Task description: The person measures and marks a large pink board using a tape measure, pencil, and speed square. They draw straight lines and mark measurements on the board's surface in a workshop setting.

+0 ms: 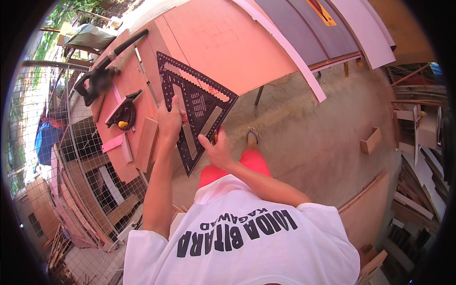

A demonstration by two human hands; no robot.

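A black triangular speed square (197, 102), with cut-out slots and white markings, is held up in front of me, off the pink worktable. My left hand (171, 118) grips its left edge, thumb on the face and fingers behind. Near the lower right edge, my right hand (220, 151) is closed, its thumb against the square. A thin orange stick like a pencil (215, 136) shows between the right fingers; most of it is hidden.
The pink worktable (247, 66) bears a black blower-like tool with a long tube (128, 45), a black tool with a yellow knob (124, 114) and wood blocks (146, 142). A handsaw (323, 12) lies far right. Wire mesh (85, 142) stands left; an open wooden box (370, 141) sits on the floor.
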